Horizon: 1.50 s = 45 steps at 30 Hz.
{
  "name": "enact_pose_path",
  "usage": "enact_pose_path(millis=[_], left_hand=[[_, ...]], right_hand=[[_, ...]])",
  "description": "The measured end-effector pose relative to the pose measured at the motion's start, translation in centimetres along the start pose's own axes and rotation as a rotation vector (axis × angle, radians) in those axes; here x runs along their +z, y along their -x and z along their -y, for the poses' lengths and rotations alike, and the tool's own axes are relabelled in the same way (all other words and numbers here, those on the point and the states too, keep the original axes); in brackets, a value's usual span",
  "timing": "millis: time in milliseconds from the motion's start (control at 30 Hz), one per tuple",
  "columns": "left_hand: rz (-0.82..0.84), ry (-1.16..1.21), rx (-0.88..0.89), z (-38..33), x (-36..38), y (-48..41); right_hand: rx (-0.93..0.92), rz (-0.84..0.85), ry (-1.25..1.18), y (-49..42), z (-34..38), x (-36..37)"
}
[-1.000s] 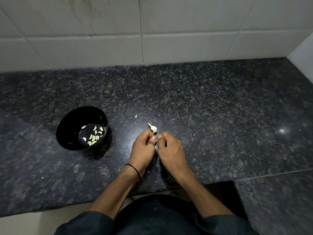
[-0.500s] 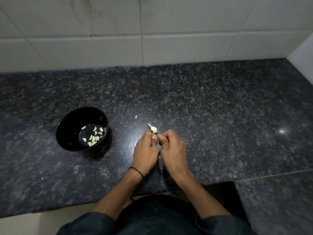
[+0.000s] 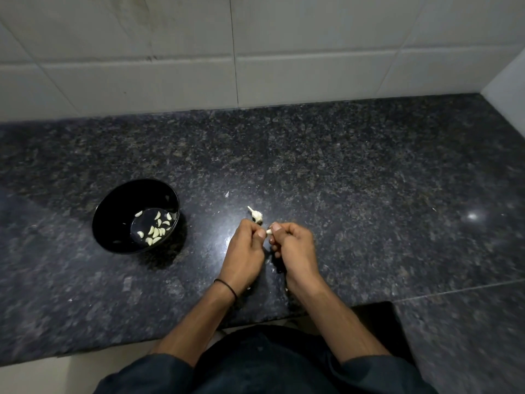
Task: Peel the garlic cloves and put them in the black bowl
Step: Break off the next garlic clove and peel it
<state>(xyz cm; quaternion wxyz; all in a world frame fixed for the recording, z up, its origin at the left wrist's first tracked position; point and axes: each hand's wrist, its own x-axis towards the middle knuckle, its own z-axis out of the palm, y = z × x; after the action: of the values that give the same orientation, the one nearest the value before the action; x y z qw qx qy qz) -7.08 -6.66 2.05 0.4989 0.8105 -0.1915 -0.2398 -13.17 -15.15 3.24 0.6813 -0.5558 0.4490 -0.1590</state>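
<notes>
Left hand (image 3: 245, 245), right hand (image 3: 295, 248) parted slightly since prior frame | curled fingers of both pinched clove (image 3: 268, 231), newly exposed | judged mid-peel; bowl (image 3: 113, 211) drop pending

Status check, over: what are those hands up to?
Left hand and right hand pinch a garlic clove. Black bowl holds peeled cloves. Nothing in between.

Glossy black bowl (image 3: 113, 223) holds pale yellow-white peeled cloves (image 3: 155, 231); countertop (image 3: 341, 166) is dark speckled granite; wall tiles (image 3: 312, 52) off-white.
</notes>
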Motion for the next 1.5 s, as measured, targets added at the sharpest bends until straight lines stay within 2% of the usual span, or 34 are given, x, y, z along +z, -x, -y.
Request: enact_pose_path(millis=[133,267,433,567,667,733,833,933,1000,1100,1167,1300,1500], left_hand=[[-0.013,-0.025,0.023,0.0,-0.3,0.0],[-0.003,0.123,-0.075,0.2,-0.5,-0.3],[-0.003,0.246,-0.167,-0.3,-0.8,-0.4],[-0.009,0.391,-0.225,-0.8,-0.8,-0.4],[-0.003,0.411,-0.244,-0.7,-0.8,-0.4],[-0.006,0.312,-0.193,-0.5,-0.8,-0.4],[-0.064,-0.119,0.035,-0.4,-1.1,-0.3],[-0.125,-0.409,0.308,-0.5,-1.3,-0.2],[-0.145,-0.461,0.34,-0.4,-1.2,-0.3],[-0.146,-0.208,0.101,-0.1,-1.7,-0.6],[-0.12,-0.134,0.02,0.2,-1.8,-0.8],[-0.035,-0.16,0.033,0.8,-1.2,-0.8],[-0.013,-0.282,0.146,2.1,-0.4,-1.3]], right_hand=[[-0.03,0.019,0.011,-0.2,0.0,-0.3],[-0.156,0.015,0.16,-0.4,-0.2,-0.7],[-0.205,0.02,0.161,-0.2,-0.2,-1.0],[-0.127,0.045,0.04,0.1,0.1,-1.0],[-0.111,0.052,0.014,0.3,0.2,-1.1],[-0.24,0.025,0.172,0.5,0.3,-1.3],[-0.542,-0.008,0.54,0.7,0.4,-1.4],[-0.638,-0.023,0.672,0.6,0.4,-1.1],[-0.601,-0.033,0.662,0.7,0.5,-0.9],[-0.405,-0.027,0.451,0.5,1.0,-1.3],[-0.304,-0.009,0.329,0.3,1.0,-1.5],[-0.171,0.016,0.203,0.2,0.3,-1.4],[-0.197,-0.017,0.215,-0.1,-0.3,-1.6]])
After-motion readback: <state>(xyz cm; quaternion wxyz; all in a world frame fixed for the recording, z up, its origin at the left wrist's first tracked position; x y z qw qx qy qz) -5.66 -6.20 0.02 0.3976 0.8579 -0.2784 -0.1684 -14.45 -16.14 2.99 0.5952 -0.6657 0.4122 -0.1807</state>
